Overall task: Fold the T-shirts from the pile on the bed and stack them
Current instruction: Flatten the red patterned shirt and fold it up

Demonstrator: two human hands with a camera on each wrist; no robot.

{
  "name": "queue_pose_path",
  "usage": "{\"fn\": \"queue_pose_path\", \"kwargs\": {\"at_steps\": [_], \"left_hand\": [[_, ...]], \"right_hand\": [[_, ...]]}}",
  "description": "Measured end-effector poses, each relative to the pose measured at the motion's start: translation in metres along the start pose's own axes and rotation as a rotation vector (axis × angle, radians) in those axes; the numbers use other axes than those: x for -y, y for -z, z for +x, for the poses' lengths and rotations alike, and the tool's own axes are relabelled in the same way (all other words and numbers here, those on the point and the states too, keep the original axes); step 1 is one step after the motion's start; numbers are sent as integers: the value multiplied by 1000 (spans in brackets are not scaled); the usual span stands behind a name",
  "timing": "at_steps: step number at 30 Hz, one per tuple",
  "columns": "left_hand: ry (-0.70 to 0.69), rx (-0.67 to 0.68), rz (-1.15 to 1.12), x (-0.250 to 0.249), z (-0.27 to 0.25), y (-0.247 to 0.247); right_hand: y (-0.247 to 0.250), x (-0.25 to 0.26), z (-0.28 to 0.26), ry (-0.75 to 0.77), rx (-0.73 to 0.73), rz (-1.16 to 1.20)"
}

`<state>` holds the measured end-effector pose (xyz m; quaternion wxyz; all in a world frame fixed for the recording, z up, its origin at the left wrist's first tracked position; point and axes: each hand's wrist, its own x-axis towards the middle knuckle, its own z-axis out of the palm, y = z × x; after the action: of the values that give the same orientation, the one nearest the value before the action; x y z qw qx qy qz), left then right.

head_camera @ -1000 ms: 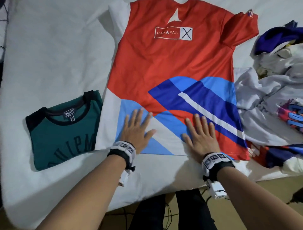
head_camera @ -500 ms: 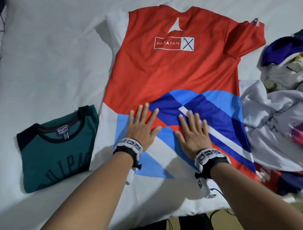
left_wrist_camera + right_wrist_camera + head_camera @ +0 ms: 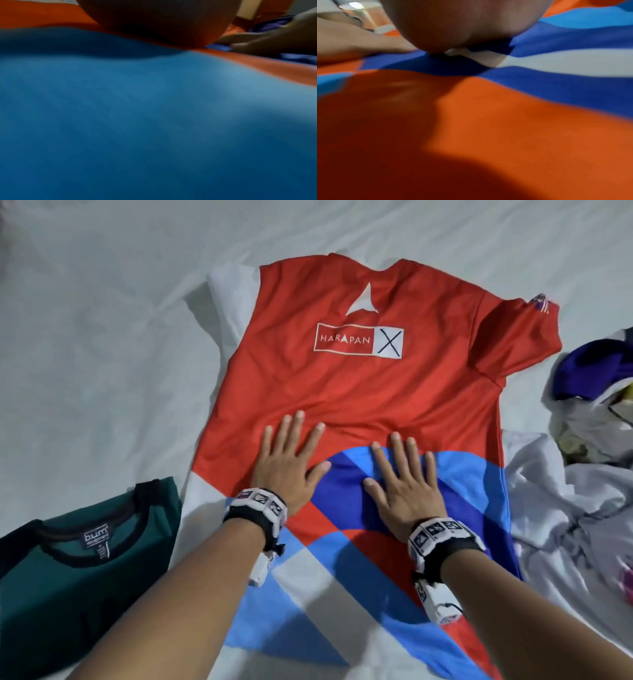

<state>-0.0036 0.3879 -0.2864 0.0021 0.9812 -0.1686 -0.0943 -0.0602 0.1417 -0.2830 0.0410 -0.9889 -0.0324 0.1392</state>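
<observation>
White bedsheet (image 3: 102, 344) under a spread-out red jersey (image 3: 359, 392).

Both palms lie flat on the jersey's middle, left hand (image 3: 286, 465) and right hand (image 3: 404, 486) side by side, fingers straight and fanned apart; a folded green T-shirt (image 3: 78, 570) sits near left, the unfolded pile (image 3: 582, 474) right.

1. The head view looks forward and down from above the bed's (image 3: 102, 337) near edge, taking in both forearms.
2. The left wrist view sits very close to the red shirt (image 3: 154, 121), facing along the palm.
3. The right wrist view lies equally low on the cloth.
4. All three share the shirt's coloured lower panels.
</observation>
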Motion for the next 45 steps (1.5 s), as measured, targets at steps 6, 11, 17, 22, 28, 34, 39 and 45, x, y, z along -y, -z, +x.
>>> {"fn": "queue_pose_path", "kwargs": {"at_steps": [6,11,17,22,28,34,39,45], "left_hand": [[506,-68,-69,51,36,21],[-148,-7,-12,-9,84,26],[137,10,-12,50,128,22],[208,-75,-5,48,155,42],[-21,19,16,39,199,39],[124,-51,2,64,251,65],[-231,83,90,42,285,63],[1,95,2,58,323,64]], "right_hand": [[26,-30,38,-471,-102,162],[28,3,89,195,-90,31],[36,-46,128,-146,-59,52],[62,-47,166,-358,-144,128],[60,-32,205,125,-20,11],[85,-56,250,-263,-98,144],[89,-49,274,145,20,-5],[92,-77,302,-47,21,54]]}}
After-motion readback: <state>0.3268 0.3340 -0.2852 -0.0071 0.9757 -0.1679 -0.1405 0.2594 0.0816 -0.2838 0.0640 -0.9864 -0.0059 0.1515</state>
